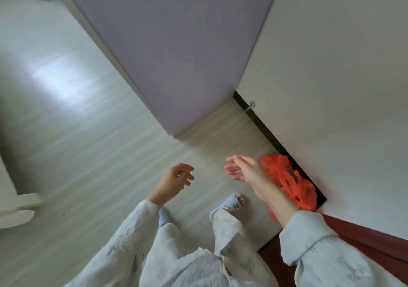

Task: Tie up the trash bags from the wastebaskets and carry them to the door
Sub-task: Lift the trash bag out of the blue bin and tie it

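Two orange-red trash bags point(289, 180) lie on the pale floor against the dark skirting of a white wall, next to a red-brown door point(362, 240) at the lower right. Their tops look bunched; the nearer one is partly hidden behind my right forearm. My right hand point(245, 169) hangs in the air just left of the bags, fingers straight, holding nothing. My left hand point(176, 178) hovers further left over the floor, fingers loosely curled and empty.
A lilac-grey wall or panel point(176, 54) runs from the top to a corner ahead. A metal doorstop point(250, 106) sticks out of the skirting. My slippered feet point(229, 205) stand on the pale floor point(77, 121). A white furniture edge point(15, 207) is at the left.
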The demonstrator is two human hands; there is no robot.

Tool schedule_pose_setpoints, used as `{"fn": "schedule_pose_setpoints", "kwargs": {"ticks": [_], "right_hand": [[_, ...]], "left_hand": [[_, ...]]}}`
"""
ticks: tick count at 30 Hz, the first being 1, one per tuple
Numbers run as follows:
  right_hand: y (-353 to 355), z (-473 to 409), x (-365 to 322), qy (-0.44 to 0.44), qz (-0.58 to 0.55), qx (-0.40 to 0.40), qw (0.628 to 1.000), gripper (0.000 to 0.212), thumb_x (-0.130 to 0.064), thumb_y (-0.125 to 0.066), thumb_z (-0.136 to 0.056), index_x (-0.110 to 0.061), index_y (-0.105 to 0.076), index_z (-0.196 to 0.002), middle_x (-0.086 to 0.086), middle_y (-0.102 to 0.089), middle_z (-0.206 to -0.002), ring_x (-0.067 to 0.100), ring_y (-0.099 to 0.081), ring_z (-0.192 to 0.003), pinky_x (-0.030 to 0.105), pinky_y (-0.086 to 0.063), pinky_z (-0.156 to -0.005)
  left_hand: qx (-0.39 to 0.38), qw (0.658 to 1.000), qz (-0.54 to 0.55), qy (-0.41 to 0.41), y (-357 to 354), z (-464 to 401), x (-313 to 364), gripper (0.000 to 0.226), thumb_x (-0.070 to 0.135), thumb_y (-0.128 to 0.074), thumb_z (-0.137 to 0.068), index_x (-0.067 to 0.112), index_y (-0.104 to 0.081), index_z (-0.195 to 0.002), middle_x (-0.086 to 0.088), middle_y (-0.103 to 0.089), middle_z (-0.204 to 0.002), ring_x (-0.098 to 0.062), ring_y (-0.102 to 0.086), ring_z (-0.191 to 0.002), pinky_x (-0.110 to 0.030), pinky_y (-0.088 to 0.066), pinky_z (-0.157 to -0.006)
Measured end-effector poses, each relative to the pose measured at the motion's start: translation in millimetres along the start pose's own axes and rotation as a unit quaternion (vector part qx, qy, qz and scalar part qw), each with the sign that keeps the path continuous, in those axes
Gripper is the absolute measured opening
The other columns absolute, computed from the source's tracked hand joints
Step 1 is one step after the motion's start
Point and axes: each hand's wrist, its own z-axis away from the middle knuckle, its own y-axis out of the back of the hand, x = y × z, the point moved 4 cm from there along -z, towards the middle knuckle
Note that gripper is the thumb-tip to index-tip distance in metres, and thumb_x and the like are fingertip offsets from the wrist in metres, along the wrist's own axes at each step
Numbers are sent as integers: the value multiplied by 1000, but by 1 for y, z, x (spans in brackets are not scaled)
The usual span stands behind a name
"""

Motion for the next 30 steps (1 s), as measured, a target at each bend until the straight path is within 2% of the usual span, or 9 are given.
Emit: {"fn": "schedule_pose_setpoints", "kwargs": {"ticks": [4, 10, 15, 20, 24, 30], "right_hand": [[-97, 25, -42, 52, 92, -58, 993, 28, -20, -36, -99, -7, -60, -106, 2, -62, -75, 12, -57, -63, 19, -44, -59], [-285, 67, -79, 116, 167, -162, 966, 25, -23, -39, -98, -14, -61, -91, 1, -65, -76, 7, -62, -59, 21, -47, -61], [-409, 97, -113, 160, 228, -233, 932, 27, -26, -41, -97, -19, -64, -86, 0, -69, -79, 12, -66, -68, 21, -51, -64], [-506, 94, -176, 207, 262, -258, 907, 28, -26, -39, -98, -15, -64, -90, 1, -69, -81, 13, -66, -71, 22, -52, -68], [-584, 71, -229, 229, 273, -273, 894, 29, -25, -38, -99, -13, -64, -93, 2, -69, -84, 15, -66, -74, 25, -53, -72], [-697, 26, -341, 257, 270, -294, 880, 30, -25, -39, -98, -12, -66, -92, 3, -70, -84, 17, -66, -76, 29, -53, -76]], "left_hand": [[59, 997, 45, -38, 91, 50, -19, 23, 12, -37, -96, 8, -58, -107, -5, -63, -86, -11, -57, -66, -21, -42, -59], [198, 967, 141, -79, 253, 143, -81, 19, 14, -38, -96, 16, -57, -98, -1, -63, -82, -11, -58, -69, -21, -42, -62], [271, 936, 209, -84, 348, 192, -128, 21, 11, -38, -96, 17, -58, -95, -1, -63, -80, -13, -58, -69, -22, -42, -62], [298, 924, 221, -96, 435, 194, -142, 22, 15, -39, -96, 24, -58, -90, 5, -65, -80, -11, -61, -70, -22, -45, -64], [313, 918, 222, -97, 522, 176, -142, 21, 15, -39, -96, 23, -58, -92, 5, -65, -81, -11, -61, -70, -21, -46, -65], [382, 884, 245, -116, 669, 149, -111, 22, 15, -39, -96, 24, -59, -91, 4, -65, -82, -11, -62, -71, -22, -46, -66]]}}
